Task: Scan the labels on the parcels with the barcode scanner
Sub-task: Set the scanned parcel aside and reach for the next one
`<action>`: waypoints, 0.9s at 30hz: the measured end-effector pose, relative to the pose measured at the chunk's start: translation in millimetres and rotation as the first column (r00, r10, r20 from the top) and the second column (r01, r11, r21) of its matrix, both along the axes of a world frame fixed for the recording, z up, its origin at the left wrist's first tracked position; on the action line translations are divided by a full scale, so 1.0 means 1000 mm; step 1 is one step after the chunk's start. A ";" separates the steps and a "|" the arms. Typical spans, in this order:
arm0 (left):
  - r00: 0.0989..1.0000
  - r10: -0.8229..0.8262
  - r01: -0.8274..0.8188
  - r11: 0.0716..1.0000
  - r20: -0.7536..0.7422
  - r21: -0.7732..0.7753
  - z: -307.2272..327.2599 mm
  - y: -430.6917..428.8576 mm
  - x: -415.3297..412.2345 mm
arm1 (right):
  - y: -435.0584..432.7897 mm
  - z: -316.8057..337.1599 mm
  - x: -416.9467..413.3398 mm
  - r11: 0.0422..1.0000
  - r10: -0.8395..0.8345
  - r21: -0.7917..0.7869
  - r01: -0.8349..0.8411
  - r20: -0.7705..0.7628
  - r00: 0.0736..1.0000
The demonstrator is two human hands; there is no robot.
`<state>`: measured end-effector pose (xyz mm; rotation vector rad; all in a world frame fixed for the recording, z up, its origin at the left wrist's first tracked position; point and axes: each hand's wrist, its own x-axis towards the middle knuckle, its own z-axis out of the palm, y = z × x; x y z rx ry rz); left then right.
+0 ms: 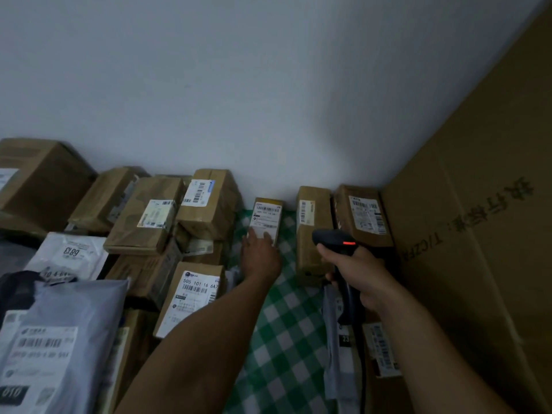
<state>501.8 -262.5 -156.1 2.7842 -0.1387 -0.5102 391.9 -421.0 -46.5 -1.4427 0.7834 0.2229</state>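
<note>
My right hand [357, 274] grips the handle of a black barcode scanner [336, 242], whose head shows a red light and points away toward the wall. My left hand [261, 253] reaches forward and its fingers touch the near end of a small cardboard parcel [266, 218] with a white barcode label, lying on the green checked cloth [286, 324] by the wall. Right of it lies a long brown parcel [313, 231], and behind the scanner another labelled parcel [363, 218].
Several labelled cardboard boxes [149, 216] and grey mailer bags [56, 333] are heaped at the left. A large cardboard carton [478, 234] stands upright along the right side. More parcels [379, 348] lie under my right forearm. A white wall closes the back.
</note>
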 end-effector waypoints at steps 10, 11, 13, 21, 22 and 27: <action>0.997 0.024 -0.020 0.999 -0.075 0.041 0.015 0.007 0.003 | -0.004 0.007 -0.009 1.000 0.017 -0.019 -0.017 0.004 1.000; 0.999 -0.023 0.023 1.000 -0.032 0.021 0.017 0.005 0.002 | -0.005 0.007 -0.010 1.000 0.021 -0.022 -0.021 0.004 1.000; 0.995 -0.065 0.075 0.989 0.076 -0.127 0.023 -0.003 -0.005 | -0.006 0.008 -0.012 1.000 0.020 -0.015 -0.020 0.001 1.000; 0.910 0.019 -0.305 0.708 -0.415 -0.637 0.033 -0.035 -0.037 | -0.014 0.012 -0.019 1.000 -0.008 -0.013 0.007 -0.021 1.000; 0.901 0.035 -0.336 0.686 -0.433 -0.645 0.031 -0.035 -0.036 | -0.014 0.014 -0.020 1.000 -0.009 -0.011 0.009 -0.023 1.000; 0.889 0.064 -0.416 0.529 -0.454 -0.740 0.046 -0.020 -0.042 | -0.010 0.019 -0.023 1.000 -0.013 -0.005 0.013 0.002 1.000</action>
